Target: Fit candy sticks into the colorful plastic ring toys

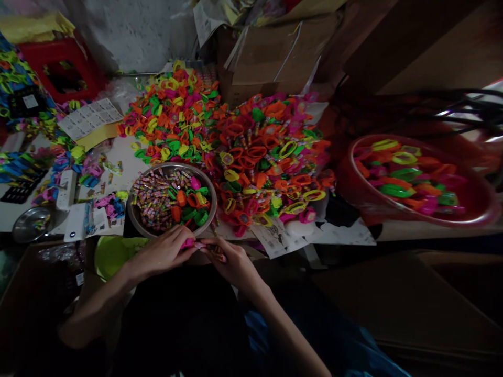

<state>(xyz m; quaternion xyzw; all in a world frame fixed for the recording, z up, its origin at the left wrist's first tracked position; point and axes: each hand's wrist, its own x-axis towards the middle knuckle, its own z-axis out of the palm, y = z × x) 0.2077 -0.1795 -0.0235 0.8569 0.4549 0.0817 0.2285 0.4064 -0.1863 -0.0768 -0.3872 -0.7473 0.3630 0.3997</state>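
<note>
Hands, two: left hand (167, 250) and right hand (230, 262), both with fingers drawn together in a pinch. Pink piece (187, 243), one, in the left fingertips. Small patterned piece (199, 245), one, at the right fingertips; further patterned bits tucked in the right hand, number indistinct.

Metal bowl (213, 209), one, holding patterned pieces at left and green, orange and pink pieces at right, too many to count. Heaps of bright plastic pieces, two, adjoining: left heap (176, 112) and right heap (271, 162). Red basin (477, 201), one, part-filled with like pieces, far right.

Surroundings: desk (128, 152), white; small metal dish (31, 225), one, at its left edge; white power strip (66, 188), one; red stool (31, 60), one, back left; cardboard box (271, 57), one, behind the heaps; lime-green container (113, 256), one, below the desk edge, partly hidden by the left forearm. The metal bowl stands directly before the hands, its near rim partly covered by the left hand.

Position: pink piece and patterned piece meet end to end between the hands, just on the near side of the bowl.
</note>
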